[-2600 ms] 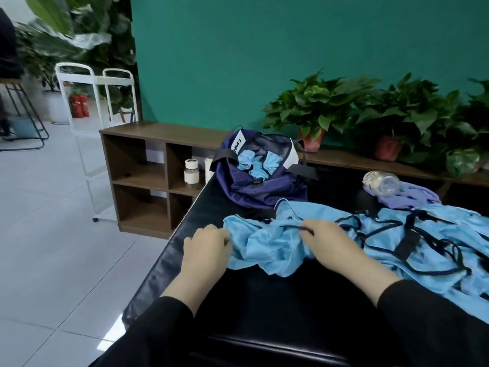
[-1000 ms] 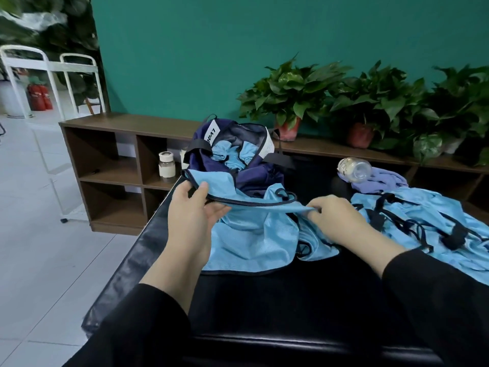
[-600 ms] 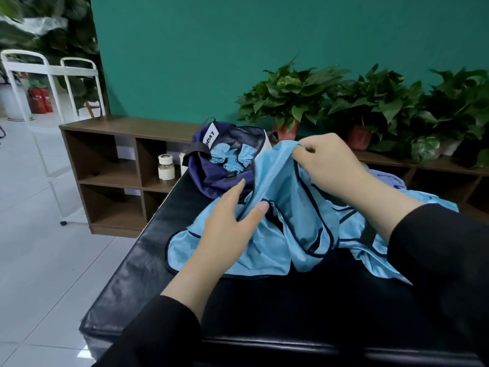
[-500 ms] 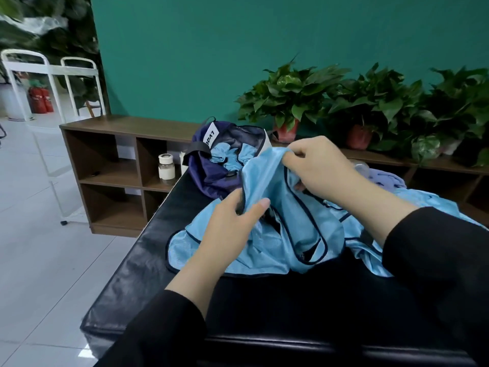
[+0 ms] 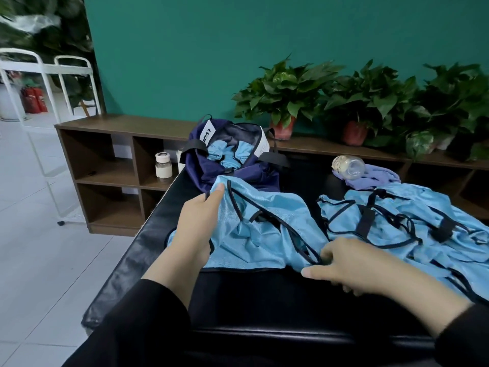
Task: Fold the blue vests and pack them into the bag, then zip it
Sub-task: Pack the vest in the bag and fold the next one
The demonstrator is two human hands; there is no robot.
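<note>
The vest (image 5: 267, 229) is showing light blue with dark navy edging, and the pile of vests (image 5: 412, 229) beside it is showing the same blue with black straps. The bag (image 5: 235, 173) is showing navy, with a white label. The bench (image 5: 264, 295) is showing glossy black. The wall (image 5: 264, 43) is showing teal; the shelf unit (image 5: 105, 160), dark brown.

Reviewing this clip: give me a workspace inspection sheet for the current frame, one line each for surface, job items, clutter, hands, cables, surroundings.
Surface: black padded table, bare in front.
Job's things: vest spread between both hands; more vests heaped to its right; navy bag open, blue fabric inside.
Clutter: clear bottle lying on purple cloth.
Grippers: left hand pinching the vest's upper corner; right hand gripping its lower edge.
Cables: nothing seen.
Surroundings: wooden shelf, potted plants, teal wall.
</note>
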